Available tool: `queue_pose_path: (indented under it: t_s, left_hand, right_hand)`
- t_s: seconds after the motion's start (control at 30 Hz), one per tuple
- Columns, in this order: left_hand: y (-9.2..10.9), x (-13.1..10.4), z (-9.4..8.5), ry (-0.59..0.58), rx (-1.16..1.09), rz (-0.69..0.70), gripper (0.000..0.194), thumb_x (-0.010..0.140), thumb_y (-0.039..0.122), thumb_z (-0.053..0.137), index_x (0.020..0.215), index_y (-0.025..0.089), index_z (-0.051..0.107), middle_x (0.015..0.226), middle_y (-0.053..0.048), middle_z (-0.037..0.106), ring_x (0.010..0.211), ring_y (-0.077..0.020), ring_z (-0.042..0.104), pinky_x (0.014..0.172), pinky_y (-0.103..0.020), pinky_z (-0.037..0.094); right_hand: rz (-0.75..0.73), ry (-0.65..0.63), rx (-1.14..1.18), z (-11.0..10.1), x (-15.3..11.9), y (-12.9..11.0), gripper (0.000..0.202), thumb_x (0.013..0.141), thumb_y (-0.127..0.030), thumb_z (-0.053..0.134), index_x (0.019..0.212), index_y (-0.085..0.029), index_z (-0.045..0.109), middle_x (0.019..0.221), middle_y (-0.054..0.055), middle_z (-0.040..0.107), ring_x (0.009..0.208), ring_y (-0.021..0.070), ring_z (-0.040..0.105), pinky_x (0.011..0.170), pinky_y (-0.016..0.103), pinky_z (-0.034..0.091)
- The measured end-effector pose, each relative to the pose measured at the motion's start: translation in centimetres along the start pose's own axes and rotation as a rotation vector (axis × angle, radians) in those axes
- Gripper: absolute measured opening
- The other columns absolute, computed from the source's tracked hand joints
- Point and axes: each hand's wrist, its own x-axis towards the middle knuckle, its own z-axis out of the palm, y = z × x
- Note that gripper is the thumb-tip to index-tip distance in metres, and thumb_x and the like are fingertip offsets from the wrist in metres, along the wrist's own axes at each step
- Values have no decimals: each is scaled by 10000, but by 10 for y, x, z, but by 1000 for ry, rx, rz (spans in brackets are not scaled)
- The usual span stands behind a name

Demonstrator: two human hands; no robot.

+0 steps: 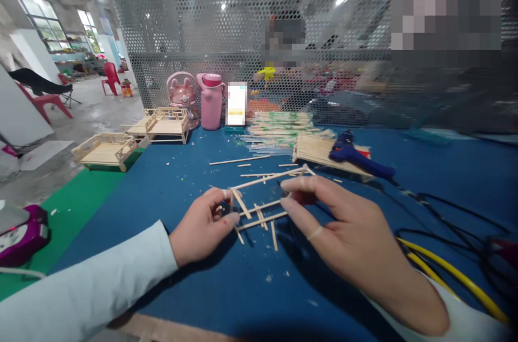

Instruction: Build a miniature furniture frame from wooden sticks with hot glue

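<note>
A small open frame of thin wooden sticks is held between my two hands above the blue table top. My left hand pinches its left end between thumb and fingers. At the other end, the thumb and forefinger of my right hand close on the frame's right side; the exact contact is partly hidden by the fingers. Tape or finger covers wrap some fingertips. Loose short sticks lie on the table below and around the frame.
Behind my right hand a blue glue gun rests on a wooden stick panel, its cable trailing right. Bundled sticks, a pink bottle and a lit phone stand at the back. Small wooden beds sit left; a purple power strip is nearer.
</note>
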Motion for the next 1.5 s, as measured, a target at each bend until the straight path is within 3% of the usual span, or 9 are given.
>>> queue_pose_path:
  t_s: [0.13,0.27,0.37,0.47,0.57,0.9,1.3,1.4,1.5]
  left_hand:
    - [0,1,-2,39,117,71,205,839,224,521,886,185,717,839,-41,673,794,-158,592,758,-272,457]
    - [3,3,-6,94,118,93,205,845,229,524,814,181,721,836,-45,699,820,-163,620,772,-265,454]
    - [5,6,-11,155,124,123,191,836,219,532,794,170,712,821,-46,694,801,-160,616,762,-261,452]
    - [4,8,-16,192,161,135,193,834,217,530,809,164,714,833,-49,695,805,-159,617,755,-253,449]
    - [3,9,-17,190,200,139,207,844,227,522,818,174,721,838,-45,701,800,-157,621,731,-244,450]
    - [-2,7,-11,145,206,67,189,837,229,529,809,172,707,857,-49,712,820,-168,630,761,-269,460]
    - [-1,2,-10,80,194,82,197,851,238,499,792,165,672,849,-50,668,812,-160,590,770,-281,434]
    - [-2,1,-7,114,175,21,187,808,232,550,945,163,657,879,-42,625,736,-138,544,694,-269,429]
    - [-3,0,-2,170,61,-93,511,711,133,572,1217,169,517,961,-34,555,608,-86,449,582,-234,404]
  right_hand:
    - [23,-59,-45,-8,-13,5,109,864,-337,496,787,-284,552,702,4,634,605,190,600,580,337,484]
    - [-214,-453,5,-6,-29,5,220,879,-271,479,716,-249,625,657,12,639,599,156,601,542,277,476]
    - [-364,-565,-5,11,-31,8,278,906,-227,421,972,-214,691,970,82,711,891,197,653,787,336,519]
    - [-408,-700,-52,29,-23,16,386,915,-294,435,1252,-170,576,1333,127,550,1240,291,490,1009,522,395]
    - [-342,-780,-83,35,-19,29,479,922,-323,418,1371,-161,448,1443,124,405,1334,301,365,1044,574,340]
    - [-121,-595,-112,11,-50,65,448,925,-269,367,1328,-128,503,1391,127,483,1285,245,450,1057,467,393]
    - [-191,-491,-105,10,-45,57,397,896,-225,430,1264,-148,556,1277,127,596,1176,240,559,973,445,482]
    - [-206,-380,-119,7,-38,49,353,874,-243,483,1195,-142,592,1186,144,644,1099,255,600,917,443,505]
    - [-189,-233,-90,3,-28,36,214,862,-274,518,985,-156,648,931,117,690,864,221,648,769,373,535]
